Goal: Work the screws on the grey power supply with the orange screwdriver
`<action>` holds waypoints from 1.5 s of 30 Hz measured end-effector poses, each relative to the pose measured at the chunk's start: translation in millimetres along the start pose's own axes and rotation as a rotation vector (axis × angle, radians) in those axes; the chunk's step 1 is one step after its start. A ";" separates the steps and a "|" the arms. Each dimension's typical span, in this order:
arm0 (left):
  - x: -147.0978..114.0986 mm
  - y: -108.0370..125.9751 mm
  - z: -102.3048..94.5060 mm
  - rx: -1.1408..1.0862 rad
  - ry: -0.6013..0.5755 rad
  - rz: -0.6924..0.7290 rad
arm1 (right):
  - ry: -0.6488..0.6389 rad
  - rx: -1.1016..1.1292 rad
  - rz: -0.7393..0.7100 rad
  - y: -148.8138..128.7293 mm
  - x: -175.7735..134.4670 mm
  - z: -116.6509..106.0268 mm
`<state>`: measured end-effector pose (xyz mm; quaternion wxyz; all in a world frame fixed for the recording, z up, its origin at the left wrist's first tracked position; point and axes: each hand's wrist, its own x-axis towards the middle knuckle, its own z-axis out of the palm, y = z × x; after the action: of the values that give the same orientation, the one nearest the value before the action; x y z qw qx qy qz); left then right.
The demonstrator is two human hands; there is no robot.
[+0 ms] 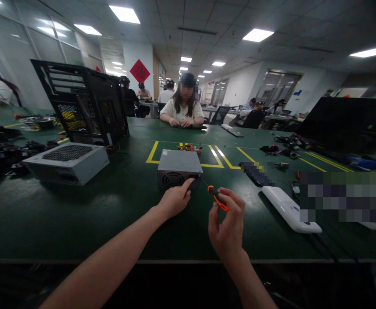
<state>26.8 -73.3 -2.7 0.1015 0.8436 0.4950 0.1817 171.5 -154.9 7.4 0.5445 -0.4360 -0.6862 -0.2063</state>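
A grey metal computer power supply (pixel 179 162) sits on the green table before me, its round fan grille facing me and bundled coloured cables behind it. My left hand (pixel 175 201) reaches to its front right side, index finger stretched out and touching the casing, the other fingers curled. Between the thumb and fingers of my right hand (pixel 228 223) is a screwdriver (pixel 216 198) with an orange and black handle. Its thin shaft slants up and left, with the tip at the right front corner of the power supply. Whether a screw is there is too small to tell.
A black computer case (pixel 85 103) and a second power supply (pixel 68 161) stand to the left. On the right lie a white power strip (pixel 287 208), cables (pixel 276 149) and a black monitor (pixel 348 124). Across the table sits a person (pixel 183 107). Yellow tape (pixel 212 165) marks the tabletop.
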 end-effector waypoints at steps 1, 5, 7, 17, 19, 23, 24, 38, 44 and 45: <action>-0.4 -0.1 -0.1 0.003 0.004 0.007 | -0.031 0.000 -0.032 2.3 4.2 -0.6; -2.1 -1.5 -0.4 0.007 0.031 0.044 | -0.111 -0.079 -0.233 16.9 18.1 -1.4; -2.6 -2.1 -1.0 -0.001 0.037 0.056 | -0.101 -0.086 -0.312 26.9 22.1 -0.8; -0.4 0.2 -2.8 -0.029 0.010 0.027 | -0.030 0.220 -0.322 67.7 17.3 5.7; -0.2 0.7 -1.9 -0.029 0.022 0.027 | -0.062 0.183 -0.335 65.1 14.9 7.5; 0.5 1.5 -0.9 -0.061 0.021 0.019 | -0.065 0.234 -0.324 53.8 12.4 9.8; 0.8 1.6 -0.7 -0.072 0.021 0.017 | -0.062 0.254 -0.318 51.8 11.8 9.9; 2.8 -0.6 7.0 -0.094 0.092 0.059 | -0.109 0.167 -0.377 51.1 6.1 8.6; 3.0 0.8 7.1 -0.085 0.090 0.064 | -0.154 0.114 -0.489 49.5 8.1 6.4; 2.8 1.2 6.7 -0.095 0.084 0.064 | -0.160 0.116 -0.491 49.5 8.0 6.4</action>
<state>31.7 -71.4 -7.8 0.1145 0.8449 0.4624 0.2435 208.4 -120.6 3.2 0.4463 -0.2393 -0.8229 -0.2576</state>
